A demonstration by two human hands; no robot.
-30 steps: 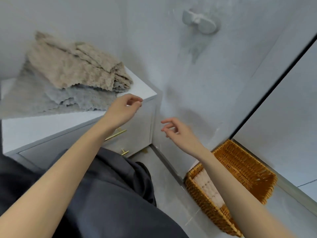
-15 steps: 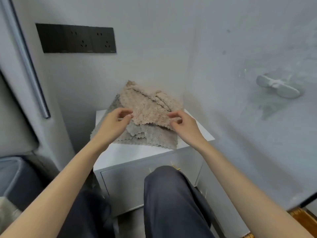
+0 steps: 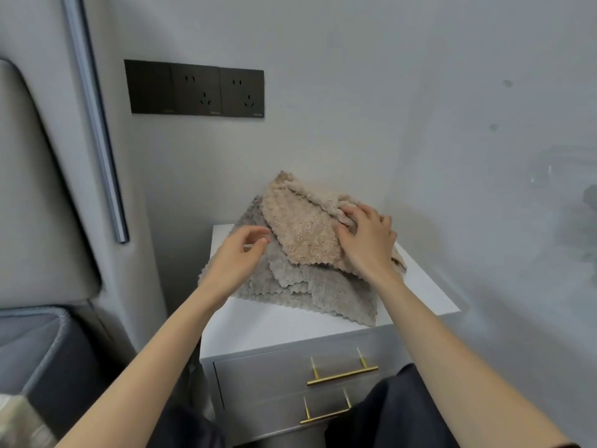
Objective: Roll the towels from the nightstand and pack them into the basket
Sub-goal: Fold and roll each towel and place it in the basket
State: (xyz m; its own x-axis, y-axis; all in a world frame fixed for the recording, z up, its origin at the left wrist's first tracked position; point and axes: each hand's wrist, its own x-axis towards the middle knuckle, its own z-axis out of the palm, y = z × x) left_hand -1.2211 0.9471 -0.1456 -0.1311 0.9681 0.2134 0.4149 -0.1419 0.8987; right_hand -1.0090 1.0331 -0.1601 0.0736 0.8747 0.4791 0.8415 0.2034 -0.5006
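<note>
A beige fluffy towel [image 3: 300, 231] lies crumpled on top of grey towels [image 3: 310, 286] on the white nightstand [image 3: 277, 324]. My right hand [image 3: 368, 236] grips the beige towel's right fold, fingers curled into the cloth. My left hand [image 3: 240, 257] hovers just left of the beige towel over the grey ones, fingers loosely curled and holding nothing. The basket is out of view.
A black socket panel [image 3: 197, 88] sits on the wall above the nightstand. Two drawers with brass handles [image 3: 342, 375] face me. An upholstered headboard and grey bed [image 3: 42, 344] stand to the left. My dark-trousered knees are below, a wall close on the right.
The view has swung from the basket on the floor up to the nightstand. Both hands reached the towels; my right hand has moved onto the beige towel and taken hold of its fold.
</note>
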